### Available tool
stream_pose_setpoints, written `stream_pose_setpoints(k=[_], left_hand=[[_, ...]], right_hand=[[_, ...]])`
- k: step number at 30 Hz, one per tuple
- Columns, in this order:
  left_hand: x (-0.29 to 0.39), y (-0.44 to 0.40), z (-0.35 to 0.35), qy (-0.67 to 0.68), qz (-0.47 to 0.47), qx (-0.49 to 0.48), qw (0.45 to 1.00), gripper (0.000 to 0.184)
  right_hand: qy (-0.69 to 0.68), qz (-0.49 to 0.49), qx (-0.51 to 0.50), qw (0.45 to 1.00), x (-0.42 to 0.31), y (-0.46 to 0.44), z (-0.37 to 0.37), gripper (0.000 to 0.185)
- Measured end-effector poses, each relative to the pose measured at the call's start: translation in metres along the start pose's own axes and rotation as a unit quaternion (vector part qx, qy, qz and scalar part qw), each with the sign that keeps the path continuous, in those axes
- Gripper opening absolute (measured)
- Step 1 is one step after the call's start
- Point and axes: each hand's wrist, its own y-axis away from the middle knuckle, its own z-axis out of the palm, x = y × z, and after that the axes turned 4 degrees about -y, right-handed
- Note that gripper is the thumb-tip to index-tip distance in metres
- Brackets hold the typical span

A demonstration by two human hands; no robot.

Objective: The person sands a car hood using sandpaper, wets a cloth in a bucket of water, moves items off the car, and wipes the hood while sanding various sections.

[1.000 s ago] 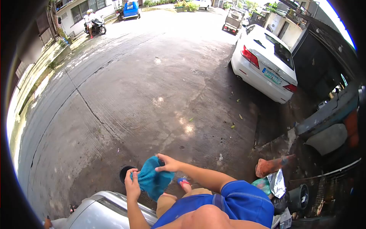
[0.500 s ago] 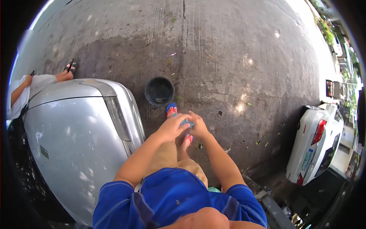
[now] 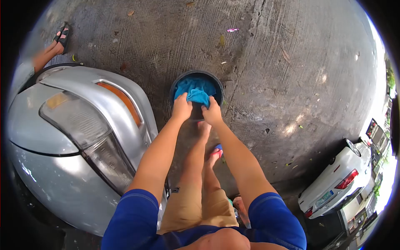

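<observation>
A blue cloth (image 3: 196,88) is stretched between my two hands over a dark round bucket (image 3: 221,83), part of it down inside the rim. My left hand (image 3: 182,108) is closed on the cloth's near left edge. On the near right edge, my right hand (image 3: 213,111) grips it with the fingers curled under. The bucket stands on the pavement just ahead of my feet. What lies deeper in the bucket is mostly hidden by the cloth and my hands.
The front of a silver car (image 3: 58,121), with its headlight and orange lamp, stands close on my left. Beyond it shows another person's sandalled foot (image 3: 62,37). A white car (image 3: 337,181) is parked to the right. Leaves dot the concrete (image 3: 266,96).
I have bent down closer to the bucket. My hands have moved forward to it, and the cloth, bunched between them before, is now spread open over it.
</observation>
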Motion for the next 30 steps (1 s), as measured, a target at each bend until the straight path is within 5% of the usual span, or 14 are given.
stream_pose_setpoints(k=[7,8,11,13,16,17,19,21,24,25,26,27,30], left_hand=[[-0.089,-0.055,0.131,-0.024,-0.069,-0.036,0.997,0.036],[-0.087,-0.061,0.123,0.000,-0.075,-0.048,0.996,0.035],[-0.066,-0.039,0.101,0.086,-0.104,-0.023,0.991,0.029],[-0.015,-0.001,0.048,0.173,-0.149,-0.035,0.973,0.028],[0.003,0.086,0.017,0.423,-0.140,-0.080,0.891,0.031],[0.018,0.118,0.001,0.490,-0.151,-0.108,0.852,0.033],[0.040,0.176,-0.009,0.645,-0.237,-0.154,0.710,0.039],[0.074,0.215,-0.018,0.641,-0.347,-0.109,0.676,0.042],[0.054,0.268,0.041,0.615,-0.450,-0.116,0.637,0.036],[0.043,0.278,0.071,0.623,-0.472,-0.116,0.612,0.036],[0.014,0.288,0.117,0.641,-0.486,-0.123,0.582,0.047],[0.044,0.282,0.122,0.605,-0.534,-0.100,0.582,0.049],[0.027,0.304,0.175,0.445,-0.427,-0.143,0.774,0.032]], right_hand=[[0.137,0.014,-0.069,0.988,0.103,-0.095,0.077,0.058],[0.140,0.035,-0.101,0.984,0.102,-0.104,0.075,0.046],[0.058,-0.043,0.027,0.997,0.076,-0.072,0.062,0.028],[-0.025,-0.060,0.041,0.997,0.037,-0.014,0.043,0.026],[-0.151,-0.082,0.022,0.985,-0.027,0.099,0.007,0.027],[-0.164,-0.011,-0.031,0.986,-0.044,0.137,-0.010,0.028],[-0.214,-0.021,-0.011,0.976,-0.037,0.201,-0.010,0.031],[-0.199,0.079,-0.068,0.974,-0.022,0.245,-0.019,0.034],[-0.075,0.116,0.107,0.985,0.010,0.269,-0.017,0.033],[0.009,0.048,0.135,0.990,0.038,0.273,-0.013,0.032],[0.031,0.088,0.132,0.987,0.065,0.280,-0.005,0.031],[0.051,0.126,0.132,0.982,0.082,0.280,-0.001,0.031],[-0.089,0.342,0.045,0.934,0.096,0.281,-0.027,0.028]])
